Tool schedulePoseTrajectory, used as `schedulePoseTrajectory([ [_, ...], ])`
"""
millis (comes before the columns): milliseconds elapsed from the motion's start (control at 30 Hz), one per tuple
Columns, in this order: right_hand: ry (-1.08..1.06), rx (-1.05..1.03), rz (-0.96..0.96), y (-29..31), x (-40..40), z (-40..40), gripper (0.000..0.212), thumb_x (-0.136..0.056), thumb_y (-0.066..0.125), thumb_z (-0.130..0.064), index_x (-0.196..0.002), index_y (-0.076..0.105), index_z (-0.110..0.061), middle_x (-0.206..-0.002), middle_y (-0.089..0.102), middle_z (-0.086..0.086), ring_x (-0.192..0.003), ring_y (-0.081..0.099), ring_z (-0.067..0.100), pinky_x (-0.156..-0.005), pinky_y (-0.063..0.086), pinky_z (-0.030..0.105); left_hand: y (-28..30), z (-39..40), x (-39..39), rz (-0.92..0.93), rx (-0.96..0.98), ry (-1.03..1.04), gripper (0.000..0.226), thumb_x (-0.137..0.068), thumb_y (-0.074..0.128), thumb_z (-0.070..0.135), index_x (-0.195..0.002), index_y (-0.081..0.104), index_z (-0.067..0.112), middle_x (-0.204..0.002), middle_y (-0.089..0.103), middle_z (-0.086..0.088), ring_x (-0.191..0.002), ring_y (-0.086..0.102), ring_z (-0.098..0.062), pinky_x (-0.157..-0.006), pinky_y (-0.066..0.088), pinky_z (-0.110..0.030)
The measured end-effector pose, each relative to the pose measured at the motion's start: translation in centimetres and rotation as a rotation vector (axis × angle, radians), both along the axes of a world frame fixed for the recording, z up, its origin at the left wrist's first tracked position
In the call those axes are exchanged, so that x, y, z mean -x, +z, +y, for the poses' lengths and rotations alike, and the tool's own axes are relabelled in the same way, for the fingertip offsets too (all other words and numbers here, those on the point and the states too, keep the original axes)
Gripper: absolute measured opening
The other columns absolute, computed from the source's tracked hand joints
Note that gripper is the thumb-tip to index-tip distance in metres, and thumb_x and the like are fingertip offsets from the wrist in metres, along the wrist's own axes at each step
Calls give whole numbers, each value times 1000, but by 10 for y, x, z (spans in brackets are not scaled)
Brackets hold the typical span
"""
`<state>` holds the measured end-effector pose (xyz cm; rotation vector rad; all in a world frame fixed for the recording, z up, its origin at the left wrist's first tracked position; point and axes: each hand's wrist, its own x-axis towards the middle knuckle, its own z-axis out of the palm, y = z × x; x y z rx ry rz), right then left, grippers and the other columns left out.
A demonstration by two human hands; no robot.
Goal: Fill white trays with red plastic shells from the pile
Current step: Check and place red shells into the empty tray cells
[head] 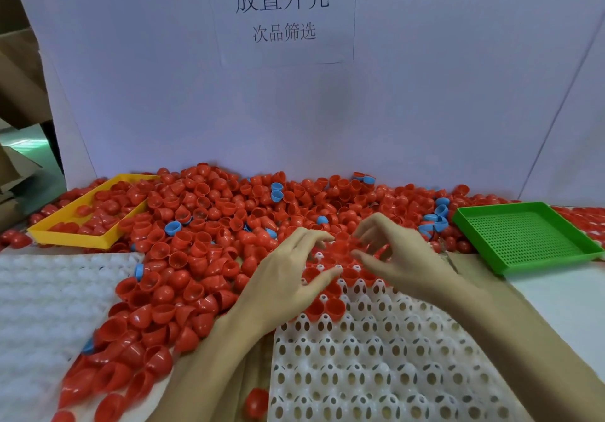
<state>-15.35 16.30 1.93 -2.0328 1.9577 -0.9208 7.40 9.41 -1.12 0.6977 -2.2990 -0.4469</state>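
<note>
My left hand [291, 277] hovers over the far end of the white plastic tray with rows of oval-holed cups [376, 356], fingers spread and loosely bent, thumb stretched toward the red shells already seated there; I cannot tell whether the fingertips pinch one. My right hand [393, 254] is just beside it, fingers fanned and curved downward over the same patch, the tips near or touching blurred red shells; whether it actually grips one I cannot tell either.

The red plastic half-dome shells [209, 235] lie in a broad pile across the table, from the white backboard down to my left forearm, some open side up, some dome up. A few sit in the tray's farthest cups; most nearer cups show bare holes. One shell [257, 403] lies alone just left of the tray's near edge.

Scattered blue plastic shells [172, 228] mix into the pile. A yellow rectangular bin [70, 236] holding red shells sits at far left, a green perforated tray [523, 238] at right, and another white tray [42, 307] at near left.
</note>
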Motion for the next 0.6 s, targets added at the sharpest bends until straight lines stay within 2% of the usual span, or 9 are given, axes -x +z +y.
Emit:
schedulePoseTrajectory([
  [67, 29, 19, -78, -11, -9, 14, 30, -93, 76, -28, -118, 60, -31, -95, 67, -15, -89, 67, -4, -73, 56, 14, -1, 3, 3, -6, -54, -42, 51, -96, 67, 57, -139, 52, 36, -124, 57, 24, -114, 59, 2, -95, 50, -15],
  [200, 55, 66, -99, -24, -16, 28, 32, -91, 78, -30, -120, 67, -35, -99, 66, -19, -93, 67, 1, -76, 54, 14, -3, 5, 6, 40, -96, -100, 37, -96, 74, 44, -128, 61, 31, -115, 65, 20, -113, 61, 0, -97, 52, -24],
  [400, 62, 152, -206, -32, -15, 35, 36, -87, 84, -21, -118, 68, -33, -108, 67, -16, -99, 69, 10, -77, 59, 25, -4, 6, 8, 160, -139, -151, 41, -90, 83, 29, -125, 62, 29, -112, 68, 16, -109, 67, -11, -94, 53, -21],
  [600, 97, 182, -304, -31, -16, 36, 34, -89, 82, -17, -117, 67, -31, -108, 71, -18, -101, 72, 10, -80, 59, 23, -7, 4, 10, 164, -123, -154, 37, -91, 81, 28, -120, 59, 35, -116, 65, 16, -110, 66, -14, -93, 54, -23],
])
